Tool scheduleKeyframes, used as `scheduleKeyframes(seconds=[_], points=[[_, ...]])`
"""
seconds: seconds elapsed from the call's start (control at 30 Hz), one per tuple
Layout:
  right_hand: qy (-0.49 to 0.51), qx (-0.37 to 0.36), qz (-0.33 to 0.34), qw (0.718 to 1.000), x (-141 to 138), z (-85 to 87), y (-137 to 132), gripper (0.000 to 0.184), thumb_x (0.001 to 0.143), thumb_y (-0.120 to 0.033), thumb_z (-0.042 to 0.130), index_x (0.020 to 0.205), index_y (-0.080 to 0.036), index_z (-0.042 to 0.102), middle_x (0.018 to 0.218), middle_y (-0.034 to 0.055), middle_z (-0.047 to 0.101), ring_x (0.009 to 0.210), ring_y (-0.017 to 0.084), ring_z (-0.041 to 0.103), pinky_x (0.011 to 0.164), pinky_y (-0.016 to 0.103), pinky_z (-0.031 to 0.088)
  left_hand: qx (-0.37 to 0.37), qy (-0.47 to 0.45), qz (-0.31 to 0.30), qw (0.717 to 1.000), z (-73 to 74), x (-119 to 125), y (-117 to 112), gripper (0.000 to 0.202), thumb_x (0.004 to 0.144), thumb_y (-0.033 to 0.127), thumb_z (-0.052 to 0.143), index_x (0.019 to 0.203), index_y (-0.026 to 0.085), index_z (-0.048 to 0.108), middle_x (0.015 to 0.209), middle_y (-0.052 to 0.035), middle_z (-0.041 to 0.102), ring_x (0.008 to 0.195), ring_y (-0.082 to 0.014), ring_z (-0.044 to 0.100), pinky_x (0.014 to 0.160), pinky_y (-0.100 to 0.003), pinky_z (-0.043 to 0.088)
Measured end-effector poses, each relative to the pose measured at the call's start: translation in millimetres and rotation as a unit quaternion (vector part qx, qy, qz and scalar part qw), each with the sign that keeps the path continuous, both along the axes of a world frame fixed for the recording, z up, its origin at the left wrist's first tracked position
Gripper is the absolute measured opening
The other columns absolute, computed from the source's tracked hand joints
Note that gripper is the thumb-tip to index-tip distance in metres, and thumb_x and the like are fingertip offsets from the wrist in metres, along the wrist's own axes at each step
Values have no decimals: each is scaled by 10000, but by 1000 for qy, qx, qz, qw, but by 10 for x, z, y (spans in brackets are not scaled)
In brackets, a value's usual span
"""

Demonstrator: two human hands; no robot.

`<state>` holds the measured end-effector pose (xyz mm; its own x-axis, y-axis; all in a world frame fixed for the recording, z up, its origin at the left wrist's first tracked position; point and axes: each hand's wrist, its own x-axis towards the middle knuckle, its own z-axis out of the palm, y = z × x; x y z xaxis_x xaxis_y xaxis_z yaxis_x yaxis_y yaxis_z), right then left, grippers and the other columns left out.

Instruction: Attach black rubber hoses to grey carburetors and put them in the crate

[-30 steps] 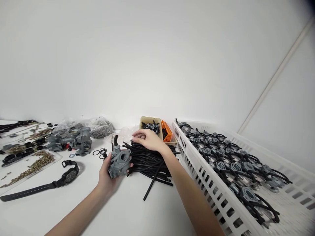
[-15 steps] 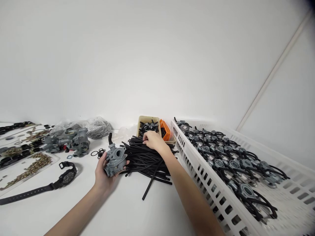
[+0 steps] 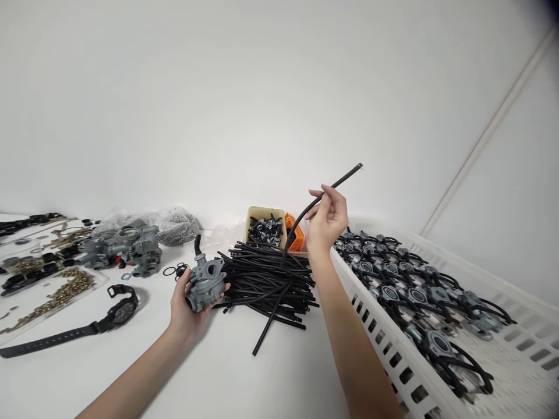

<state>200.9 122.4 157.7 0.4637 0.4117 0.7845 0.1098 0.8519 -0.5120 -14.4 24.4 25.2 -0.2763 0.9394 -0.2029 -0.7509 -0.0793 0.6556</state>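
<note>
My left hand (image 3: 188, 311) is wrapped round a grey metal carburetor (image 3: 207, 283), which has a short black tube standing up from its top. It is held just left of a pile of black rubber hoses (image 3: 266, 279) on the white table. Above the pile, my right hand (image 3: 328, 218) pinches one long black hose (image 3: 304, 210) between thumb and fingers. This hose slants up to the right past the fingertips, and its lower end hangs down over the pile.
A white slatted crate (image 3: 379, 343) with rows of carburetors fills the right side. Behind the hoses stand a cream bin (image 3: 265, 210) of small parts and an orange basket (image 3: 296, 235). More carburetors (image 3: 144, 250), a black wristwatch (image 3: 122, 312) and brass fittings (image 3: 65, 294) lie left.
My right hand has risen from the pile, up and to the right, with one black hose in its fingers. The left hand and carburetor have stayed nearly still.
</note>
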Motion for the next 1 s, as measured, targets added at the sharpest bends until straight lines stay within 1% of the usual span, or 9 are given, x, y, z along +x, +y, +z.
scheduleKeyframes(seconds=[0.1,0.23,0.3,0.37,0.47,0.57,0.63,0.87,1.0], points=[[22,-56,128,990,54,16,59,320,937,-320,392,1197,-255,566,1062,53,708,490,74,506,498,239,440,-3,-3,1,1000,10,0,2,327,915,343,428,1007,101,628,863,-161,744,698,-294,732,541,-332,598],[-21,-104,281,954,21,-48,118,343,845,-283,577,1185,-290,614,1267,49,661,683,94,600,674,266,504,-6,-10,6,1000,18,-12,-10,320,915,344,432,1012,107,624,855,-152,745,701,-291,732,537,-331,596],[-46,-137,324,935,-58,-88,110,284,821,-327,638,1096,-264,673,1138,49,725,682,106,602,671,265,502,-7,-14,6,1000,18,-23,-12,327,914,346,432,1016,103,625,858,-158,743,710,-291,732,533,-323,593],[-91,-182,350,914,-162,-121,73,253,814,-404,658,961,-208,721,887,53,768,606,108,577,615,254,486,-7,-21,7,1000,19,-35,-8,325,909,349,439,1013,104,627,861,-158,742,725,-293,733,542,-320,593],[-215,-231,403,859,-318,-158,-35,307,776,-461,699,818,-158,724,655,34,720,526,105,560,548,241,464,-10,-34,16,999,26,-49,1,314,897,359,461,1002,116,630,855,-145,743,733,-294,733,563,-327,599],[-341,-252,472,773,-444,-175,-193,313,761,-465,715,782,-153,696,613,19,694,539,126,610,560,254,496,-14,-48,35,998,53,-58,2,304,886,368,482,991,125,630,829,-118,742,702,-276,730,573,-325,604],[-394,-254,489,736,-508,-175,-305,291,794,-460,679,781,-169,680,623,8,693,564,139,635,595,271,520,-14,-56,48,997,80,-67,0,311,888,379,483,989,126,632,826,-105,740,702,-258,728,586,-314,607],[-465,-259,436,725,-645,-223,-451,162,866,-329,603,786,-205,672,637,-11,688,606,144,653,636,272,544,4,-77,64,995,114,-150,20,307,925,356,417,987,148,635,832,-96,741,706,-204,722,545,-252,593],[-468,-243,408,745,-661,-264,-413,152,879,-326,590,817,-216,673,672,-3,701,637,148,662,655,276,545,9,-85,58,995,88,-180,34,316,919,368,433,1011,139,632,868,-109,739,749,-211,725,561,-246,597]])
